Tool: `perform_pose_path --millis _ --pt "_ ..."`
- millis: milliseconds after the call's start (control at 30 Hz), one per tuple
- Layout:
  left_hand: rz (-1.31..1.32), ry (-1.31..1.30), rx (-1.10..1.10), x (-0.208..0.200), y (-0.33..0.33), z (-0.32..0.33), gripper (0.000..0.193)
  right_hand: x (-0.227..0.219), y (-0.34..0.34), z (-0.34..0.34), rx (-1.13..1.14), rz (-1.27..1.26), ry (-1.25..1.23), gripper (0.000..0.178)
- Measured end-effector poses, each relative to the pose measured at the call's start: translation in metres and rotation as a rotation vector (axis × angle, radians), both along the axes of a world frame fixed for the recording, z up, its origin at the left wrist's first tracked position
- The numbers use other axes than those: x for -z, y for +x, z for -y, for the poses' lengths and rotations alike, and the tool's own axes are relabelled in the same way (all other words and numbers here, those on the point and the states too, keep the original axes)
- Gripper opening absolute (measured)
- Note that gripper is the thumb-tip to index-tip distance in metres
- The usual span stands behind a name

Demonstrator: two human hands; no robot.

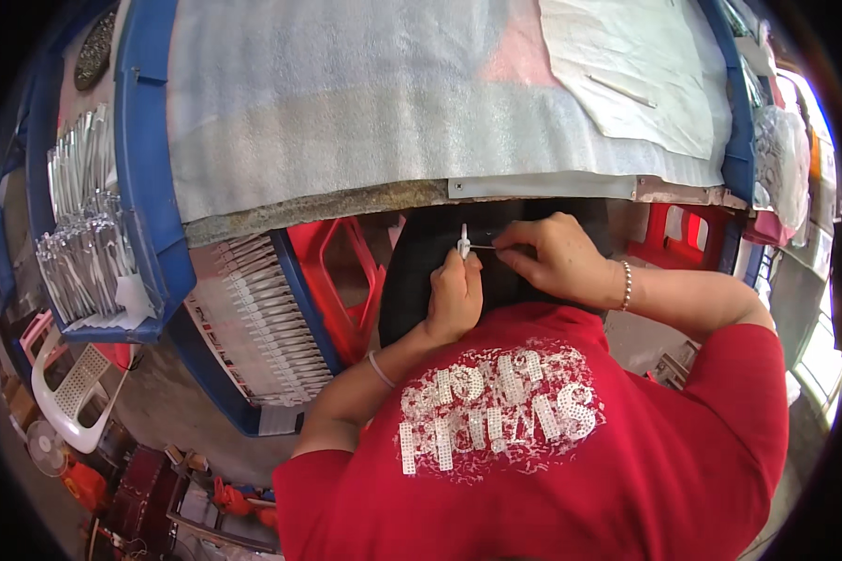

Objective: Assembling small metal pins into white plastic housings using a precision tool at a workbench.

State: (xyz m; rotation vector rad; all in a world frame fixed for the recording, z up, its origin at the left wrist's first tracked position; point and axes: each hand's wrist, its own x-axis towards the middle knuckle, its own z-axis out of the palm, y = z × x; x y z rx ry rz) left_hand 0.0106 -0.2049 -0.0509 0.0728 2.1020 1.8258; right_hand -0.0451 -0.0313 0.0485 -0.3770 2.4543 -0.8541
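Over my dark-clothed lap, just below the table's front edge, my left hand (456, 292) is closed round a small white part (464, 240) that sticks up between thumb and fingers. Its exact kind is too small to make out. From the right, my right hand (563, 259) pinches a thin rod (483, 247) between thumb and forefinger. The rod lies level, and its left end meets the white part; whether it enters it I cannot tell.
Grey foam sheeting (346, 103) covers the table, with a white cloth (636, 65) at far right. Left stands a blue tray (154, 168) of silvery metal pieces (84, 266). Below, a blue crate (304, 304) holds rows of similar pieces, beside a red plastic stool (376, 280).
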Motion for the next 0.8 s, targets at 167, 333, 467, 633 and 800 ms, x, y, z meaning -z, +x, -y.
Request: perform_pose_path --millis 167,333,467,633,800 --pt "-0.090 -0.046 0.002 -0.001 0.005 -0.001 0.016 0.023 0.034 -0.003 0.638 0.427 -0.464 0.020" --pt "0.002 0.002 0.032 -0.007 0.009 -0.001 0.015 -0.027 0.007 0.001 -0.570 -0.196 0.339 0.031" --pt "0.111 0.029 0.024 0.000 0.011 -0.003 0.017 -0.021 0.004 0.004 -0.748 -0.379 0.403 0.039" --pt "-0.059 0.006 -0.011 0.004 0.008 0.001 0.018 -0.026 -0.012 0.010 -0.574 -0.006 0.319 0.038" --pt "-0.145 0.036 -0.033 0.006 0.004 0.000 0.015 0.015 0.006 0.004 0.071 0.264 -0.161 0.031"
